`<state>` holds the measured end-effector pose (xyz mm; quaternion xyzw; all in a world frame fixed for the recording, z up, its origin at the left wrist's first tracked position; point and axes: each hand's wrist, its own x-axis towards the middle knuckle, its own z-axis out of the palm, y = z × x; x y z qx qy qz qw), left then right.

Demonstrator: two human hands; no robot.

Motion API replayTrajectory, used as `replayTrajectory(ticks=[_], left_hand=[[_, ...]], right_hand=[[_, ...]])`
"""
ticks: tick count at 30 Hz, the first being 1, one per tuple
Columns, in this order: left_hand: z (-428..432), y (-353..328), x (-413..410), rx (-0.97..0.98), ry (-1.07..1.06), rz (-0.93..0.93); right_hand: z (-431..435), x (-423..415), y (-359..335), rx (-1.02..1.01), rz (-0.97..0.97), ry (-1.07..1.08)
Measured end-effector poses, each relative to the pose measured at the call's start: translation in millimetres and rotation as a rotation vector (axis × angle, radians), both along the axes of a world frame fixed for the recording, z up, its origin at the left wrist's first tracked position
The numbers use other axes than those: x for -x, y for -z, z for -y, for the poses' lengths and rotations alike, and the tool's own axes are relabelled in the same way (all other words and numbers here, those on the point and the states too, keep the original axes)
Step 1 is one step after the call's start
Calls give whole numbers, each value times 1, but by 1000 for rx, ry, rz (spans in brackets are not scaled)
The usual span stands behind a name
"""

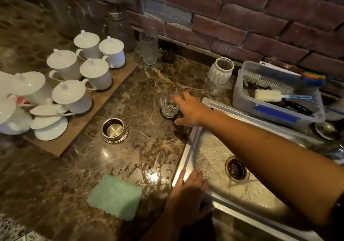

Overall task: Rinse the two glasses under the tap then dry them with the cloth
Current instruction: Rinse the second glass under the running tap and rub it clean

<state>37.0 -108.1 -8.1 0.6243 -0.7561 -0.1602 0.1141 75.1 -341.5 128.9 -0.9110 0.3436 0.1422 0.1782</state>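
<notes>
1. Nearest, the left hand (188,194) rests on the front left corner of the sink (186,159) rim, fingers laid fairly straight, holding nothing.
2. Just left of it, a green cloth (115,197) lies flat near the front edge of the bench (141,84), untouched.
3. Farther in, the right hand (188,108) reaches across the sink's left edge to a short faceted glass (168,107), which stands upright on the bench just beside the sink's back left corner. The fingers are spread and straight, with the tips at the glass's rim. Blur makes it hard to tell whether they touch it.
4. At the bench's back edge, against the brick wall, a tall clear glass (148,48) stands upright; it is probably the second glass.
5. The step in hand looks like picking up the first glass for rinsing. Next, the right fingers must curl round the glass wall, lift it, and carry it over the basin to the tap, which is out of view.
</notes>
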Motion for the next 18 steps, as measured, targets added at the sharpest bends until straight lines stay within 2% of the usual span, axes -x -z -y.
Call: replayTrajectory(ticks=[5, 9, 18], left_hand=[[-9, 10, 1, 62, 7, 70], [-8, 13, 2, 108, 10, 54], [-3, 9, 3, 20, 24, 11]], right_hand=[[24, -43, 4, -3, -36, -10], [26, -57, 16, 19, -95, -69], [6, -21, 0, 48, -76, -4]])
